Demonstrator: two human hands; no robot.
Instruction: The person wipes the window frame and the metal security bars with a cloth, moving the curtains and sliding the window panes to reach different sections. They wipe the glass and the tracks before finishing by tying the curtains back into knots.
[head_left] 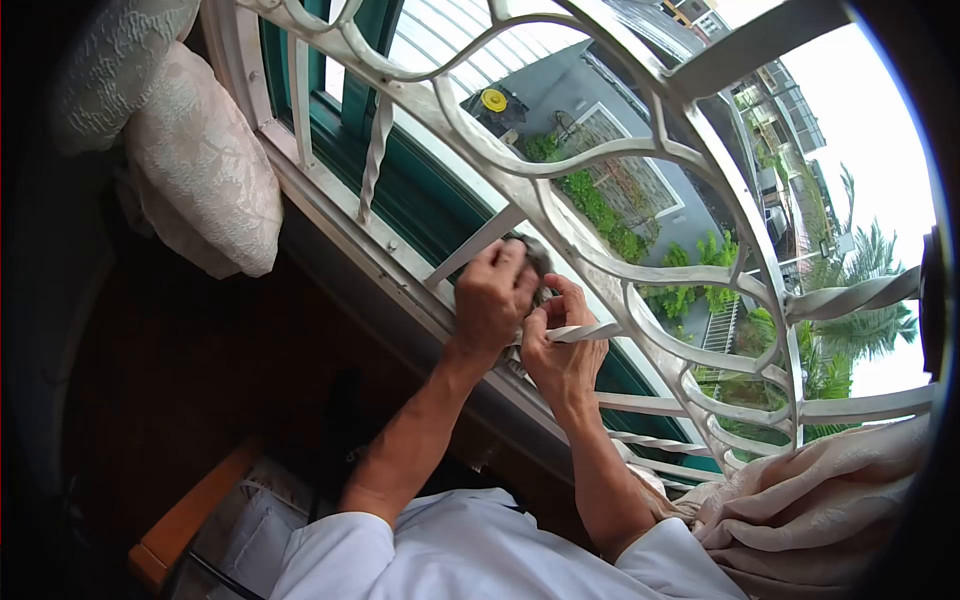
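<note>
Hanging at the far left, a pale patterned curtain (205, 165) is bulging against the dark wall beside the window frame. Below it, near the bottom corner, a wooden chair arm (185, 520) is showing next to a bit of light fabric.

Moving toward the middle, the left hand (495, 300) is reaching up from a white sleeve (335, 555) and pressing against the white window grille (640, 150). Its fingers are curling together and clamping a small dark cloth (539, 257), which is sitting bunched at the fingertips, held right against a slanted bar of the grille, just above the lower rail. Most of the cloth is hiding behind the hand, so only its top edge is peeking out.

Just to the right and touching the left hand, the right hand (562, 352) is gripping a flat curled bar (590, 331) of the same grille, with the thumb and fingers closing around the bar's end. Whether it is also pinching part of the cloth is not possible to tell.

Further right, green bushes (690, 290) and a grey building (560, 85) are showing through the curved bars, and palm trees (870, 260) are standing out against a bright sky. At the bottom right, a second curtain (820, 505) in a beige tone is lying gathered in soft folds against the grille.
</note>
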